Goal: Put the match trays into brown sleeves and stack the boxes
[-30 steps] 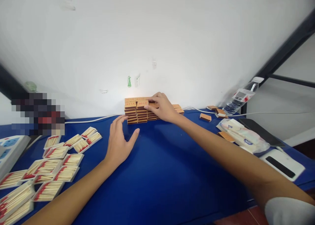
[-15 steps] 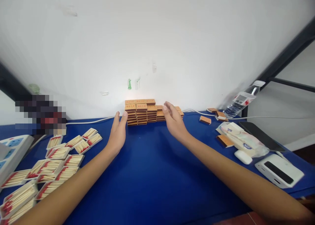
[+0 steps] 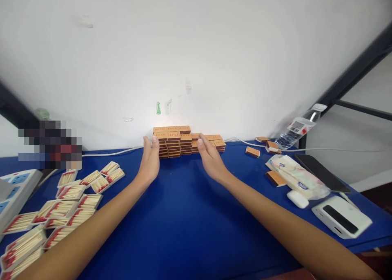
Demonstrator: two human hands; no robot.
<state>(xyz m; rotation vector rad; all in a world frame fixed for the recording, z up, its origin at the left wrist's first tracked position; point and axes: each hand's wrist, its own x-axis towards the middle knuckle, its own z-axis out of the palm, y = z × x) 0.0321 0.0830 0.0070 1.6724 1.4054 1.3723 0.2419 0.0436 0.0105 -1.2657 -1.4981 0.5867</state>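
Observation:
Stacked matchboxes point(image 3: 174, 142) stand in several layers against the wall, taller at the left and lower toward the right. My left hand point(image 3: 150, 159) is upright at the stack's left end, fingers stretched out and partly covering that end. In front of the lower right part is my right hand point(image 3: 210, 159), its palm turned inward and fingers extended, hiding some boxes behind it. Neither hand grips anything. Whether the fingertips touch the boxes I cannot tell.
Open matchbox trays full of matches point(image 3: 72, 192) spread over the left of the blue table point(image 3: 183, 222), near a power strip point(image 3: 18, 186). On the right are loose matchboxes point(image 3: 252, 151), a water bottle point(image 3: 301, 126), a tissue pack point(image 3: 297, 175), a phone point(image 3: 321, 171) and a white device point(image 3: 343, 216).
My right hand has shifted slightly left along the stack. My left hand has moved a little inward and covers more of the left end. The view has turned slightly.

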